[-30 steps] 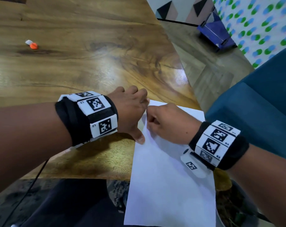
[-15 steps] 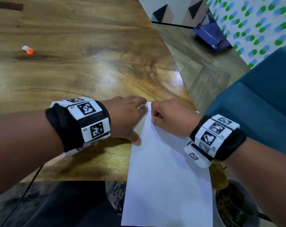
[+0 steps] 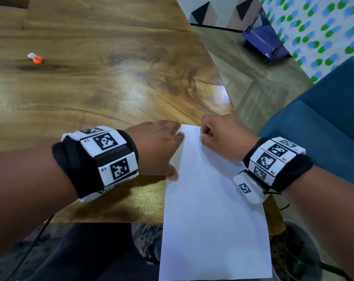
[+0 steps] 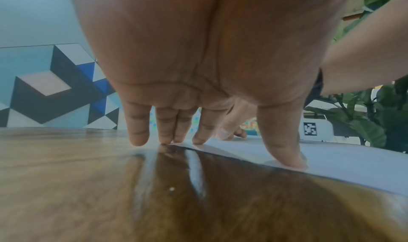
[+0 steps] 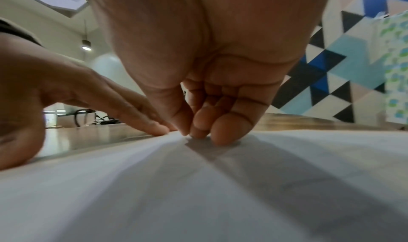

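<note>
A white sheet of paper (image 3: 212,209) lies on the wooden table (image 3: 111,88), its near end hanging over the table's front edge. My left hand (image 3: 172,153) rests at the sheet's far left corner. Its fingers (image 4: 198,137) are straight and press the edge, and the thumb (image 4: 284,158) presses the left edge nearer to me. My right hand (image 3: 204,134) is curled at the sheet's far edge. In the right wrist view its thumb and fingertips (image 5: 223,137) meet on the paper (image 5: 198,193), where a slight ridge rises. A small gap separates the two hands.
A small orange-and-white object (image 3: 35,58) lies far left on the table. The table's right edge runs diagonally just past my right hand. A blue seat (image 3: 324,128) stands to the right, a blue box (image 3: 263,45) sits on the floor beyond, and a potted plant (image 3: 293,250) is at lower right.
The left fingers have straightened out from a curl onto the paper's corner. The hands, touching a second ago, now sit slightly apart at the sheet's far edge.
</note>
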`<state>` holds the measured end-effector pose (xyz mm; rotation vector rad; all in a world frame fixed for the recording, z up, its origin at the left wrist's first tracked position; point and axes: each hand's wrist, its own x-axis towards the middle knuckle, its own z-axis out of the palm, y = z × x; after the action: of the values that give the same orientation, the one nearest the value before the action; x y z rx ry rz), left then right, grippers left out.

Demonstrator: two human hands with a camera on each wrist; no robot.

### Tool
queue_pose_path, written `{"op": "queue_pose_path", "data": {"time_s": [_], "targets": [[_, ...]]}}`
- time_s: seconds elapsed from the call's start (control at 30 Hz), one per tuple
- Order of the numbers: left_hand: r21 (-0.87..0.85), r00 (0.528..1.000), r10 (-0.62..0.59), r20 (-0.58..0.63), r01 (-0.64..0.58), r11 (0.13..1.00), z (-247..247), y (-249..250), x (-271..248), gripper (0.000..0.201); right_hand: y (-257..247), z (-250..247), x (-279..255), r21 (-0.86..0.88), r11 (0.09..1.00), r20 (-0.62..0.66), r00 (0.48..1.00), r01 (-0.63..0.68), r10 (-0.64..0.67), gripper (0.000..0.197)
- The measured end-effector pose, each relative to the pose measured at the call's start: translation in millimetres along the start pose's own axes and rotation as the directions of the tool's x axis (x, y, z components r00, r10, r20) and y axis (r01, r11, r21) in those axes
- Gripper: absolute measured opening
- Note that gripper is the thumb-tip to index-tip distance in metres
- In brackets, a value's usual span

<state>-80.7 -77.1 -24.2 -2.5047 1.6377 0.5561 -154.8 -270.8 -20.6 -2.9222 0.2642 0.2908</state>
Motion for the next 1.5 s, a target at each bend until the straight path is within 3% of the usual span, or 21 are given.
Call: {"op": "queue_pose_path", "data": {"time_s": [0.17, 0.23, 0.43, 0.5, 0.77, 0.93, 1.03, 1.3, 1.5], "targets": [[-0.004, 0.999, 0.003, -0.054, -0.003, 1.000, 2, 2, 2, 0.085, -37, 15, -29, 0.071, 0.979, 0.063, 0.979, 0.190, -0.195, 0.006], [0.016, 0.998, 0.003, -0.060, -0.002, 1.000, 4, 3, 3, 0.082, -38, 18, -30, 0.082, 0.974, 0.068, 0.974, 0.210, -0.216, 0.005], [0.033, 0.999, -0.016, -0.034, 0.017, 0.999, 4, 4, 2, 0.090, 5, 4, 2, 0.026, 0.998, 0.004, 0.998, -0.063, 0.063, 0.006], [0.024, 0.999, -0.024, -0.027, 0.025, 0.999, 3, 4, 1, 0.092, 12, 0, 5, 0.019, 0.996, -0.032, 0.996, -0.084, 0.085, 0.008], [0.010, 0.999, -0.021, -0.030, 0.021, 1.000, 5, 4, 2, 0.091, -32, 20, -32, 0.049, 0.972, 0.074, 0.969, 0.232, -0.235, 0.006], [0.007, 0.999, -0.026, -0.019, 0.027, 1.000, 5, 4, 0, 0.094, 1, 8, -9, 0.033, 0.999, 0.013, 0.999, 0.030, -0.030, 0.006], [0.001, 0.999, -0.032, -0.017, 0.032, 1.000, 4, 5, 1, 0.094, 11, 2, -1, 0.017, 1.000, -0.021, 1.000, -0.010, 0.010, 0.006], [0.014, 0.999, -0.032, -0.005, 0.032, 0.999, 5, 6, 2, 0.095, -30, 16, -29, 0.047, 0.966, 0.090, 0.962, 0.254, -0.257, 0.009], [0.008, 0.999, -0.033, 0.006, 0.033, 0.999, 6, 5, 1, 0.097, 5, -4, 12, 0.027, 0.999, 0.005, 1.000, -0.024, 0.024, 0.007]]}}
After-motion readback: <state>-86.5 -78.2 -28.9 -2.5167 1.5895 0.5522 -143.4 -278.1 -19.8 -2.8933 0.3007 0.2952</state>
